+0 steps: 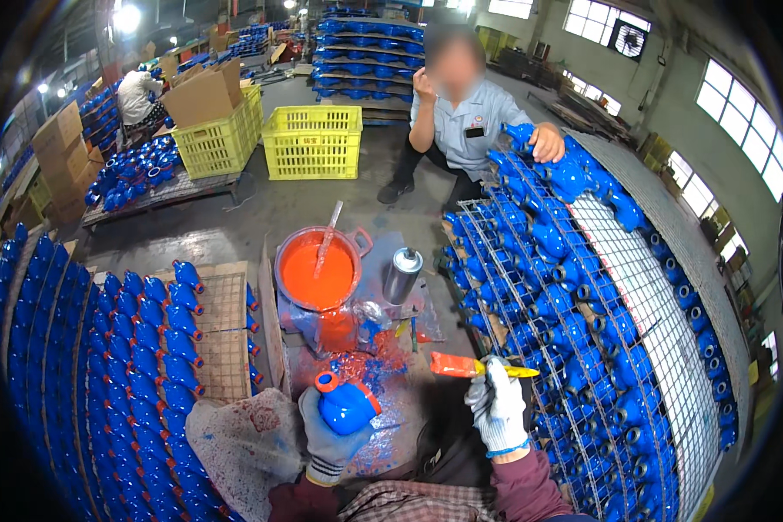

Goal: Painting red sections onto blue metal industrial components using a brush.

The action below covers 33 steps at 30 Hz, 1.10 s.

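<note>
In my gloved left hand is a blue pipe fitting, its flanged ends coated orange-red. The fingers wrap round its body, low in front of me. My right hand, in a white glove, grips a paintbrush by its yellow handle; orange-red paint covers the bristles, which point left toward the fitting but stay apart from it. Beyond both hands stands a round pot of orange-red paint, with a flat stick leaning in it. A metal spray can is upright beside the pot.
Blue fittings with orange-red ends fill racks on my left. On my right, more blue fittings lie on a wire-mesh rack. A person crouches behind it, one hand on a fitting. Yellow crates stand farther back.
</note>
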### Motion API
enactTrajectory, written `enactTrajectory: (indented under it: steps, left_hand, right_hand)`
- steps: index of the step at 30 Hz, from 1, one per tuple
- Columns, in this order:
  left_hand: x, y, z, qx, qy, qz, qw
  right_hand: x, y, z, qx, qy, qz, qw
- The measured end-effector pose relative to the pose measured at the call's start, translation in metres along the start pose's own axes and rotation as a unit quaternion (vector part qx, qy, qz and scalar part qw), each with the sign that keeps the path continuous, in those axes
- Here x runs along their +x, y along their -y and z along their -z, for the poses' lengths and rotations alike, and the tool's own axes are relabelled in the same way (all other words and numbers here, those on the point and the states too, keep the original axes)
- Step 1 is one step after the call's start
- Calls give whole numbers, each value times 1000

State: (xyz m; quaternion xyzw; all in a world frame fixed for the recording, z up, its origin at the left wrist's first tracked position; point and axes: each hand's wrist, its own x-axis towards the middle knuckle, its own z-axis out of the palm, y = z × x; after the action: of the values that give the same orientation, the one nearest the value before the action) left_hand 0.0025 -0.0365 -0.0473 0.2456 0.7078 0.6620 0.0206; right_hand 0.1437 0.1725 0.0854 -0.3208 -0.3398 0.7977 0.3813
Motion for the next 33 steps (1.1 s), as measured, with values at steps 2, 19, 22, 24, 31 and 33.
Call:
enactTrajectory:
  steps: [2,19,22,24,31,33]
  left_hand:
    - [-2,10,-4,-35,-3,30,999]
    - [-15,45,-12,-34,10,92,995]
    - [-16,50,-13,-78,18,122,989]
    - [-14,50,-14,-46,11,109,993]
    - [-12,30,-12,-89,6,133,987]
    - [-13,24,-9,-66,2,126,990]
  right_hand:
    - [6,-5,0,-39,10,22,999]
    - [44,-31,-6,-168,7,55,984]
    - [44,-30,-6,-181,-6,61,982]
    - [45,-30,-4,-176,-11,68,982]
    - [38,-30,5,-198,-16,96,975]
    - [35,-31,6,-197,-16,93,976]
